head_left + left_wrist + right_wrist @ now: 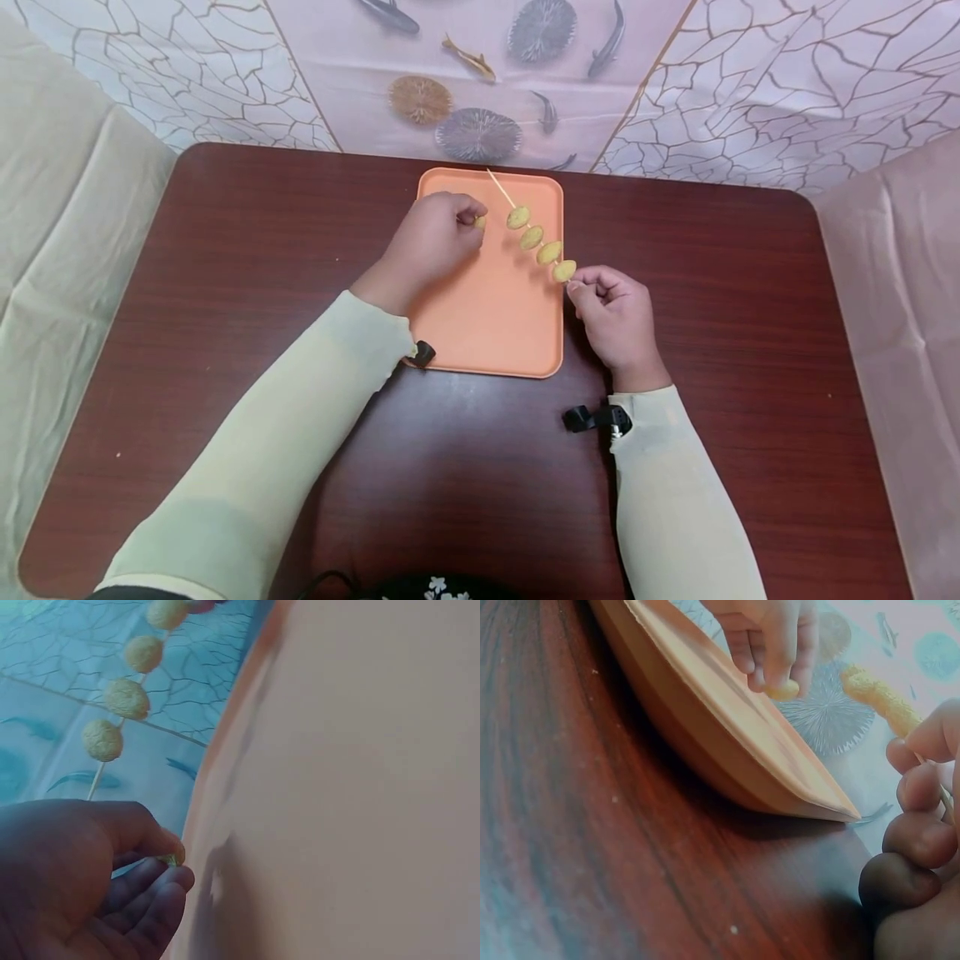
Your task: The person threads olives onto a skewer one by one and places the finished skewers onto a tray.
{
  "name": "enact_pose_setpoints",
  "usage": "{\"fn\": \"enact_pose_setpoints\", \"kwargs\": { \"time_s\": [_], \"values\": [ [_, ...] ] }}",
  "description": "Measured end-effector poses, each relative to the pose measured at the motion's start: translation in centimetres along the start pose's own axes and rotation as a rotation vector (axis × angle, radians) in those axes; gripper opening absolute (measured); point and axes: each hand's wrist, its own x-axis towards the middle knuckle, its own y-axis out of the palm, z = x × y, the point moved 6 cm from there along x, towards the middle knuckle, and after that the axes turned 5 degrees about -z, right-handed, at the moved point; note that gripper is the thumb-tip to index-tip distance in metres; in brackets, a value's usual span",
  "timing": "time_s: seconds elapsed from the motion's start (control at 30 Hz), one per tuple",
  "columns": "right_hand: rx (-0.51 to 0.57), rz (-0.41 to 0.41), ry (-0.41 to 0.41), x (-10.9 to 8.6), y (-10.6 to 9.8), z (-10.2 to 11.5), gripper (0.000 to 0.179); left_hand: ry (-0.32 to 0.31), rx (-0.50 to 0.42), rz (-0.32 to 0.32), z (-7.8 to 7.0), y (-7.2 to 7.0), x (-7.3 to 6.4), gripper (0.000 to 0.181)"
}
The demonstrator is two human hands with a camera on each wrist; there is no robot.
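Observation:
An orange tray (487, 337) lies on the table. Above its right side, a thin wooden skewer (500, 188) slants with several rough yellow balls (532, 237) threaded along it, spaced slightly apart. My right hand (618, 321) pinches the skewer's lower end just beyond the tray's right edge; the bare end points up and away. Over the upper left of the tray, my left hand (435, 237) holds another small yellow ball (784, 691) between thumb and fingers, apart from the skewer. In the left wrist view, the fingers (161, 840) mostly hide that ball.
The dark red-brown table (262, 250) extends around the tray. Behind it hangs a patterned cloth (480, 83) with fish and lily pads. A black wrist strap (600, 417) is on the right wrist. At the front edge sits a dark item with white flowers (438, 587).

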Motion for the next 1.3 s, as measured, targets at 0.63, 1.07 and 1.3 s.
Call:
{"fn": "enact_pose_setpoints", "kwargs": {
  "time_s": [0.63,1.07,1.3],
  "values": [
    [-0.039,0.124,-0.001,-0.1,0.6,0.3,0.015,-0.229,-0.581,-0.242,4.2,-1.6,-4.7,0.033],
    [-0.076,0.234,0.010,-0.4,0.8,0.4,0.014,-0.278,-0.751,-0.343,5.7,-1.5,-5.0,0.035],
    [-0.069,0.247,0.003,-0.4,1.0,0.4,0.014,-0.271,-0.751,-0.356,6.3,-1.4,-5.0,0.035]
  ]
}}
